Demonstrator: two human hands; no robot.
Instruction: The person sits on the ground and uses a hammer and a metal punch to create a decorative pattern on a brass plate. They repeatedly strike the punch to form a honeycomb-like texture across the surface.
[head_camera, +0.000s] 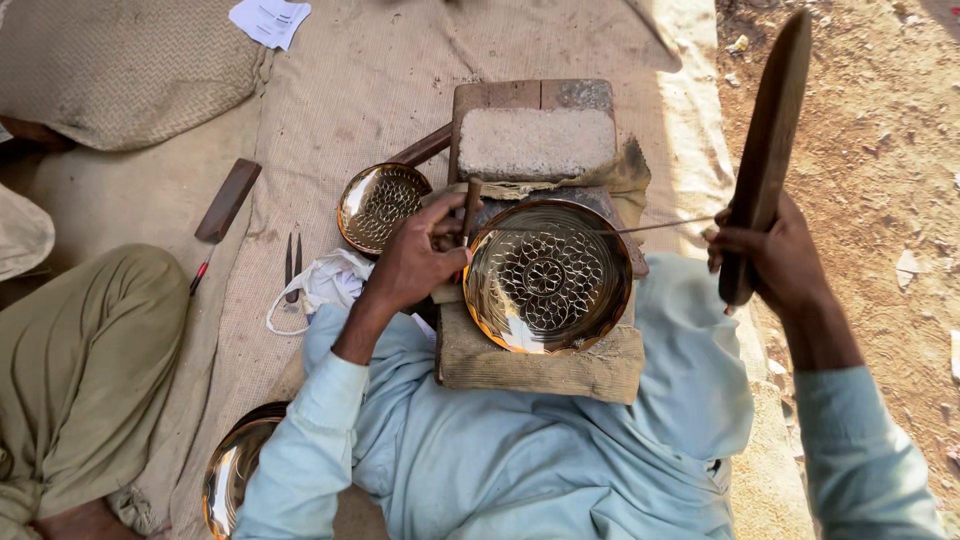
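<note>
Left hand (415, 262) clamped around a short chisel (470, 208), held upright with its tip down at the left rim of the brass plate (546, 276). Right hand (770, 262) closed tight around the lower end of a long wooden bat (768, 150), raised high at the right, well apart from the plate.

Plate lying flat at the centre on folded cloth padding (540, 365), over a wooden block (530, 96) carrying a rough grey stone slab (537, 142) at the far end. Shiny, thin-looking metal with a punched flower pattern; probably stiff but easy to dent, and slippery on its polished face. Best taken by the plain rim, not the patterned middle. Padding soft, likely keeping the plate from sliding.

Second patterned plate (381, 204) just left of the block. Third plate (233, 470) partly hidden near the left sleeve. Small tweezers (292, 266) and a flat wooden stick (228, 199) on the burlap mat (330, 90) farther left. White cloth scrap (322, 284) beside the left wrist. Another person's knee in olive cloth at the near left edge.
</note>
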